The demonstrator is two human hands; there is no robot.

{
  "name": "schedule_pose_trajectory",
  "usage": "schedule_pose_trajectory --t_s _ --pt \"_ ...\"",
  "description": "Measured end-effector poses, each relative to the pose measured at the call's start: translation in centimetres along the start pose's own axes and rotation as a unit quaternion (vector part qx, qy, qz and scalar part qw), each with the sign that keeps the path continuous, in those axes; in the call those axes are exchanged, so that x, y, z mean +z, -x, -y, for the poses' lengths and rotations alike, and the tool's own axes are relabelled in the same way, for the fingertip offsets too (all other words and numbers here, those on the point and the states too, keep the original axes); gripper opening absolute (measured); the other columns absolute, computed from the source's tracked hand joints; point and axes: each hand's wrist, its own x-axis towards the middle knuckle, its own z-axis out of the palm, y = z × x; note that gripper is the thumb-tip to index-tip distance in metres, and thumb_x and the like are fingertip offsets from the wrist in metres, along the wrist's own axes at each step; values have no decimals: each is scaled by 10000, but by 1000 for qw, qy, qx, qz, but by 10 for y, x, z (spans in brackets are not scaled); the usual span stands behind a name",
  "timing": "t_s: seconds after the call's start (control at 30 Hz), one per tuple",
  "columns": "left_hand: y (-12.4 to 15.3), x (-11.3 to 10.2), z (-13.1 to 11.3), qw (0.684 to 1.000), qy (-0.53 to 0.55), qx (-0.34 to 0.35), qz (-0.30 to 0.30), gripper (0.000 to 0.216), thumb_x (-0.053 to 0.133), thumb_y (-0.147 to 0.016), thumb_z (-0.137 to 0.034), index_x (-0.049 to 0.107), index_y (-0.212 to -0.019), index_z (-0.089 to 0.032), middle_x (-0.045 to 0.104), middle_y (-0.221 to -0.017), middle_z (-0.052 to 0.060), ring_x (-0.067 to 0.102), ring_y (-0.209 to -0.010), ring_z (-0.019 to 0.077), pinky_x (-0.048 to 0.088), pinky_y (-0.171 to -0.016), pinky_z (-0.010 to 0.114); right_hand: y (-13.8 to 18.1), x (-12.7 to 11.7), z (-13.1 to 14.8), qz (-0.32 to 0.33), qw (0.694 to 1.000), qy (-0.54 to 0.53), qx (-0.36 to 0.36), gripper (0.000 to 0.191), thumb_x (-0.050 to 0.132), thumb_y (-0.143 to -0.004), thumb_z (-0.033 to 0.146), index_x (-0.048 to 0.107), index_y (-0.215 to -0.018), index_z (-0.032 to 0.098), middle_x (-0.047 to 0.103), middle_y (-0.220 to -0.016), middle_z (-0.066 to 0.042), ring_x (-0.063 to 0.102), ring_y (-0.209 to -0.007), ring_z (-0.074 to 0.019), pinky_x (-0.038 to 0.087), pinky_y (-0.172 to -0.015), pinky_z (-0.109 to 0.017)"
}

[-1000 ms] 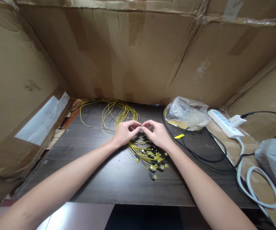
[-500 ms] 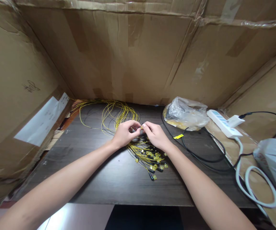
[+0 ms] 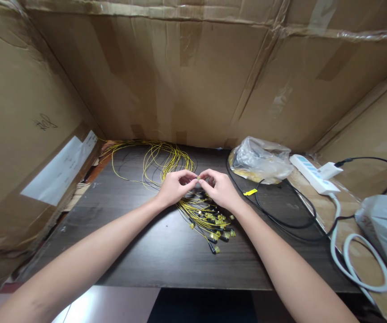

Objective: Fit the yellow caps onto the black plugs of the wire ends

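Dark wood-grain tabletop, boxed in by taped cardboard walls; pale floor below the near edge. Yellow wires loop at the back, their black-and-yellow ends fanned toward the person. Above the bundle, mid-table, left hand and right hand meet, thumb and fingertips of each pinched nearly closed on a small yellowish piece, too tiny to make out. Right: clear plastic bag, black cable, white power strip on cardboard.
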Motion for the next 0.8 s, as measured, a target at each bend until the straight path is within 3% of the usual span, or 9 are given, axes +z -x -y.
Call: schedule_pose_trajectory --t_s 0.2,0.37,0.6,0.8 --pt "0 0 -1 1000 4 4 -1 148 689 -855 -285 759 -902 -164 772 -821 39 697 -689 150 569 -662 250 0 0 2 -7 1000 -5 8 117 631 -864 284 693 -909 195 723 -809 -24 538 -588 -141 422 -607 -277" --pt "2 0 -3 1000 -17 22 -5 152 669 -873 -292 757 -899 -171 773 -827 35 696 -711 152 548 -665 253 0 1 -1 16 1000 -16 21 256 522 -950 347 688 -833 190 701 -729 -29 593 -643 -163 412 -602 -274" --pt "2 0 -3 1000 -20 17 -5 154 675 -877 -294 756 -915 -169 775 -837 34 699 -721 153 541 -678 256 0 1 -1 7 998 -56 32 170 611 -889 337 675 -908 181 703 -799 -38 612 -702 -170 445 -631 -271" --pt "2 0 -3 999 -17 33 -3 136 668 -882 -277 750 -905 -171 769 -833 28 690 -715 140 526 -659 236 -1 2 -2 32 996 -72 37 230 548 -933 362 674 -864 182 714 -786 -37 617 -704 -168 426 -640 -271"
